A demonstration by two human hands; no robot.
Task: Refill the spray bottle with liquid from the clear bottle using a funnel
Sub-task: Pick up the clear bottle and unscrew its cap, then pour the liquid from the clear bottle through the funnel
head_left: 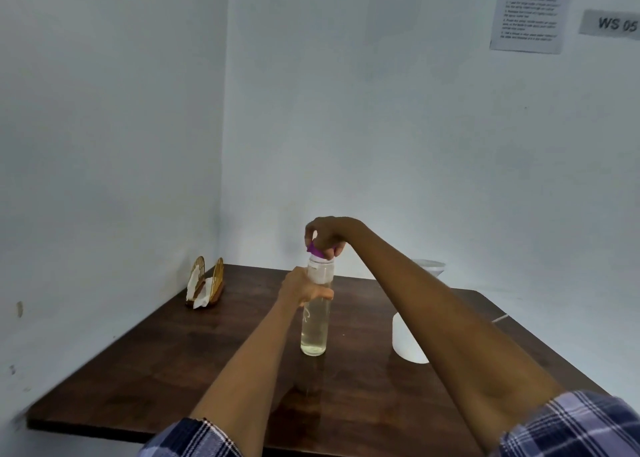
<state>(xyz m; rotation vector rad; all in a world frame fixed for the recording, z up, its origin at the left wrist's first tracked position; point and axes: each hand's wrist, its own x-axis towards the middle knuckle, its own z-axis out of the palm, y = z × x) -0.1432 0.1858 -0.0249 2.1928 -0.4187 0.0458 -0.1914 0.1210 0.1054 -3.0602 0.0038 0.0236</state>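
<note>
A tall clear bottle (314, 328) with pale liquid stands upright mid-table. My left hand (300, 289) grips its upper body. My right hand (327, 234) comes from above and holds the purple spray head (316, 250) at the bottle's top between curled fingers. A white bottle (406, 342) stands to the right, partly hidden behind my right forearm. Behind that forearm, near the table's back edge, a white funnel-like rim (429, 268) shows.
A dark wooden table (173, 370) fills a white-walled corner. A gold wire napkin holder (207, 283) with white napkins stands at the back left. A printed sheet (530, 11) and a "WS 05" label (613, 23) hang on the right wall.
</note>
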